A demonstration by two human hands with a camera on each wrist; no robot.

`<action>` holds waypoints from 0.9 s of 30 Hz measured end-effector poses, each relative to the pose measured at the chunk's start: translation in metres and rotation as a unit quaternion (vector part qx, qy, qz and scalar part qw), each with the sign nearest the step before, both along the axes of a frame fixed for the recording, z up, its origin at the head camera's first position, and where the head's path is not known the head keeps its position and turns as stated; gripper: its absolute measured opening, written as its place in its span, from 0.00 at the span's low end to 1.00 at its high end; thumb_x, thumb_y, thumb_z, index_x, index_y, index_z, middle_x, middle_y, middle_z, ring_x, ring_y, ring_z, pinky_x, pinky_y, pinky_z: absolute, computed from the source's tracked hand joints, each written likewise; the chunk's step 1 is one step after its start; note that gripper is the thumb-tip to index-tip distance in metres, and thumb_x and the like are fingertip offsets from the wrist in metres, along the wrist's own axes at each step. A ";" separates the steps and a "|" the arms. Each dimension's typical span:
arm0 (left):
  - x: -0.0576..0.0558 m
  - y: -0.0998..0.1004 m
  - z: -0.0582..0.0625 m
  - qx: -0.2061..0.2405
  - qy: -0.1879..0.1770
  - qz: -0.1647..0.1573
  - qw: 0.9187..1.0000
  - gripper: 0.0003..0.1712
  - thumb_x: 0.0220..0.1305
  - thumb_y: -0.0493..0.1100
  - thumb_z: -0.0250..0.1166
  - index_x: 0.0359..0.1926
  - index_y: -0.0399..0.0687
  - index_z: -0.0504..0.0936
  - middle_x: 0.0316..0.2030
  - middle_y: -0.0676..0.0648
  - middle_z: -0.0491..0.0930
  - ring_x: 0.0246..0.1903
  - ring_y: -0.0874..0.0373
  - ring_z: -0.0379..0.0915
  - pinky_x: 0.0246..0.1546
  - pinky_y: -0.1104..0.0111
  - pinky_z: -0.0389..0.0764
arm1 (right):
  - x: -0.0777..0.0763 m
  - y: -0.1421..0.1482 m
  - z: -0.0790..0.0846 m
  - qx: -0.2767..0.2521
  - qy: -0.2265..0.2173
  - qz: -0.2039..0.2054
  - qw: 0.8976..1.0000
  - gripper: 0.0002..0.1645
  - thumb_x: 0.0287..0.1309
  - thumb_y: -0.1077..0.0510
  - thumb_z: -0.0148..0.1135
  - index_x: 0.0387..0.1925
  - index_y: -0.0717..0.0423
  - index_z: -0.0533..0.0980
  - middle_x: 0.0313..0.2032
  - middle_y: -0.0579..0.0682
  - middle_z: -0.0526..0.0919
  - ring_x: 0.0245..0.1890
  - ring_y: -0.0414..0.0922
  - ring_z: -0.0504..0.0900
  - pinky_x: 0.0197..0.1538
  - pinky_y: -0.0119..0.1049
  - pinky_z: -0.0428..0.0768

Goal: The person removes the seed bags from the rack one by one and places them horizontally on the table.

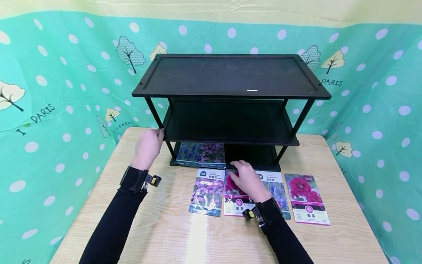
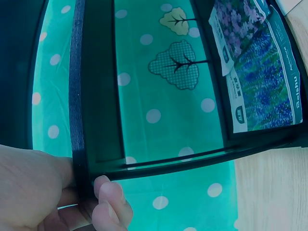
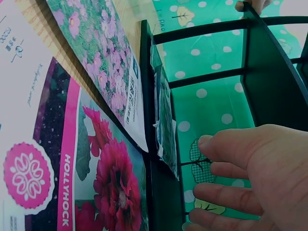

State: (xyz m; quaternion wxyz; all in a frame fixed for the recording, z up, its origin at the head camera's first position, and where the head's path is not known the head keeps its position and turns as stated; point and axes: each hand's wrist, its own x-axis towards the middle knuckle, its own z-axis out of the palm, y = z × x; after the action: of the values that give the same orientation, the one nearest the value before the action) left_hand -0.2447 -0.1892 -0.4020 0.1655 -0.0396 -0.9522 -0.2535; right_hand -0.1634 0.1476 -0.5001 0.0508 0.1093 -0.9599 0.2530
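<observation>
My left hand [image 1: 149, 146] grips the black three-tier rack [image 1: 230, 77] at its left front corner, by the middle shelf. In the left wrist view its fingers [image 2: 111, 202] curl round the rack's frame. Over a pink hollyhock seed packet [image 1: 233, 208] hovers my right hand [image 1: 248, 181], fingers loosely spread, nothing held. The right wrist view shows that hand [image 3: 255, 178] in front of the rack's bottom opening. A blue-flower packet [image 1: 188, 152] and a purple-flower packet [image 1: 212, 154] lie side by side, slightly overlapping, on the bottom shelf's left part.
A purple-flower packet [image 1: 207, 192] lies on the table left of the hollyhock one. To the right are a blue-flower packet [image 1: 278, 190], partly hidden by my right hand, and another hollyhock packet [image 1: 307, 198]. A dotted green cloth [image 1: 59, 121] hangs around the wooden table [image 1: 158, 227].
</observation>
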 end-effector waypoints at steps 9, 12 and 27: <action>-0.001 0.000 -0.001 -0.001 -0.003 0.002 1.000 0.27 0.81 0.47 0.50 0.23 0.42 0.79 0.15 0.46 0.67 0.12 0.52 0.66 0.11 0.64 0.63 | -0.003 0.003 -0.003 -0.023 -0.004 -0.009 1.000 0.25 0.68 0.54 0.67 0.62 0.62 0.78 0.59 0.61 0.81 0.57 0.56 0.83 0.61 0.51 0.81; 0.000 0.000 -0.001 0.001 -0.004 0.001 1.000 0.27 0.81 0.48 0.50 0.23 0.42 0.78 0.15 0.46 0.67 0.12 0.52 0.66 0.11 0.64 0.63 | -0.003 0.003 -0.005 -0.027 -0.008 -0.014 0.999 0.25 0.69 0.54 0.67 0.62 0.62 0.78 0.59 0.61 0.81 0.56 0.55 0.83 0.60 0.50 0.82; 0.001 0.000 -0.001 0.003 -0.005 -0.001 1.000 0.28 0.81 0.48 0.50 0.23 0.42 0.79 0.14 0.46 0.66 0.11 0.52 0.64 0.11 0.65 0.62 | -0.011 0.008 -0.014 -0.041 -0.036 -0.030 0.998 0.26 0.70 0.52 0.65 0.64 0.60 0.76 0.60 0.60 0.80 0.58 0.55 0.82 0.61 0.51 0.81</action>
State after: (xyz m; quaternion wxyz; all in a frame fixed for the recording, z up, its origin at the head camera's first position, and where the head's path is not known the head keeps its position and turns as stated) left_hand -0.2442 -0.1896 -0.4027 0.1604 -0.0387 -0.9523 -0.2566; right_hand -0.1745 0.1558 -0.5141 0.0277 0.0693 -0.9528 0.2944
